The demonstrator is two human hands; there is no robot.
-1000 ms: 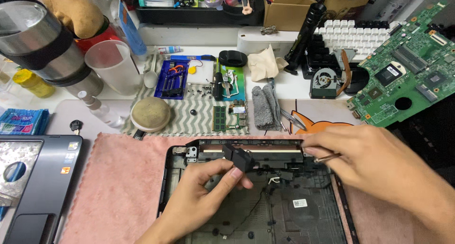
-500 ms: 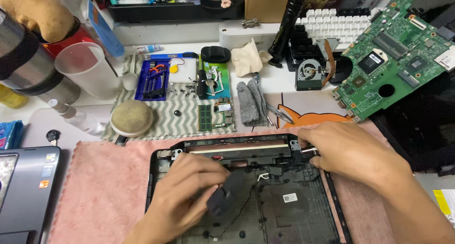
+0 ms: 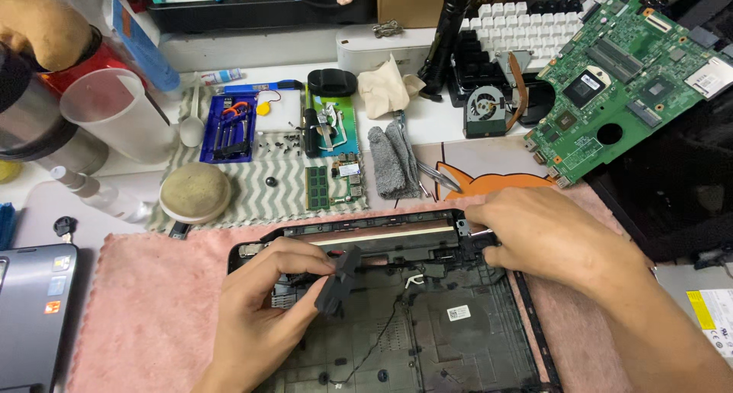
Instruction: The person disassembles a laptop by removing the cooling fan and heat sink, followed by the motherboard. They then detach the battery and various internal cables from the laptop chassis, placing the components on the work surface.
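**Black laptop shell held open on a pink cloth**

Seen from the head camera, a black plastic laptop shell (image 3: 458, 339) is laid on a pink cloth (image 3: 153, 301). It sits in the lower middle of the view, with its inside facing up. A small black part (image 3: 337, 280) is pinched between the thumb and fingers of the left hand (image 3: 263, 317), just above the shell's left side. A thin black wire (image 3: 374, 339) is seen hanging down from near that part into the shell. The right hand (image 3: 546, 236) is pressed on the shell's top right corner, with its fingers curled tight there. What is held under those fingers cannot be told.

Behind the cloth, a striped mat (image 3: 267, 187) is spread out. A blue tool tray (image 3: 229, 130), small black screws (image 3: 279, 140) and a green memory stick (image 3: 318, 187) are laid on it. A round tan pad (image 3: 195, 192) is set at its left edge. A green circuit board (image 3: 634, 72) is leaned at the far right, and a small fan (image 3: 486, 107) is placed beside it. A grey folded cloth (image 3: 391, 160) is laid in the middle. A clear plastic cup (image 3: 114, 114) is stood at the left.
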